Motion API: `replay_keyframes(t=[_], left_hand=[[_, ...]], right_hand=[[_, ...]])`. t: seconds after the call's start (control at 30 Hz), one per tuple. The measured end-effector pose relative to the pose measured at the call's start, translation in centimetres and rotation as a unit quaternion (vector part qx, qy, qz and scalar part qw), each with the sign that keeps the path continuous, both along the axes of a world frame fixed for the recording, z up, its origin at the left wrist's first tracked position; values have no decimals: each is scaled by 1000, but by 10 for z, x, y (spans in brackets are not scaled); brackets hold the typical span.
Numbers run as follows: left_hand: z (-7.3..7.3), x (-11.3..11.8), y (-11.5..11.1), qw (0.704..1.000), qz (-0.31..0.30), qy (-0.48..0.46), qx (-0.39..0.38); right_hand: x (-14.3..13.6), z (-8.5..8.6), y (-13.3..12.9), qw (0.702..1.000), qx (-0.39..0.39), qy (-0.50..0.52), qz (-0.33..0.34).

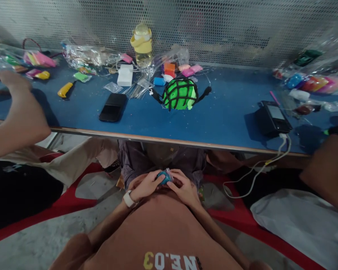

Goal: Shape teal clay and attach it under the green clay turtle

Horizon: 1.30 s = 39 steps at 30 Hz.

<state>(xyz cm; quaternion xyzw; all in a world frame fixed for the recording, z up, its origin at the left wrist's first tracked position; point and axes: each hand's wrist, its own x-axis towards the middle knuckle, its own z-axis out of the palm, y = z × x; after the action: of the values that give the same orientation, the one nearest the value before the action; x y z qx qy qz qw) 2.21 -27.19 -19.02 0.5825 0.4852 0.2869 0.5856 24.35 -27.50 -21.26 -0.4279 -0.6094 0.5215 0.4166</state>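
Note:
My left hand (145,185) and my right hand (184,187) meet in my lap, below the table edge. Both hold a small blue lump of clay in clear wrap (165,176), fingers curled around it from either side. A white watch sits on my left wrist (129,199). On the blue table (225,116) in front of me stands a green clay figure with black stripes and black arms (180,94).
A black phone (113,107), yellow cutter (65,89), white box (125,75), yellow bottle (142,45) and coloured clay packets lie on the table. A black device (272,118) with a white cable sits right. Another person's arm (19,112) is at left, another's at right (331,165).

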Motion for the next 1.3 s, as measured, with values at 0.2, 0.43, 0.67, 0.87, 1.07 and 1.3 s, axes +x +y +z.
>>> replay_keyframes(t=[0.2, 0.43, 0.67, 0.87, 1.07, 1.3], left_hand=[[82, -6, 46, 984, -3, 9, 178], [140, -10, 131, 909, 113, 62, 395], [188, -21, 164, 852, 98, 92, 505], [262, -25, 260, 697, 142, 174, 681], [237, -33, 311, 700, 147, 216, 664], [221, -36, 294, 783, 141, 135, 591]], right_hand=[[0, 65, 53, 964, 258, -60, -1], [-23, 143, 160, 880, 466, -86, -22], [-28, 194, 207, 818, 564, -105, -27], [-16, 283, 296, 795, 576, -183, -47], [-17, 249, 352, 798, 579, -169, -10], [-9, 242, 323, 855, 498, -143, -4]])
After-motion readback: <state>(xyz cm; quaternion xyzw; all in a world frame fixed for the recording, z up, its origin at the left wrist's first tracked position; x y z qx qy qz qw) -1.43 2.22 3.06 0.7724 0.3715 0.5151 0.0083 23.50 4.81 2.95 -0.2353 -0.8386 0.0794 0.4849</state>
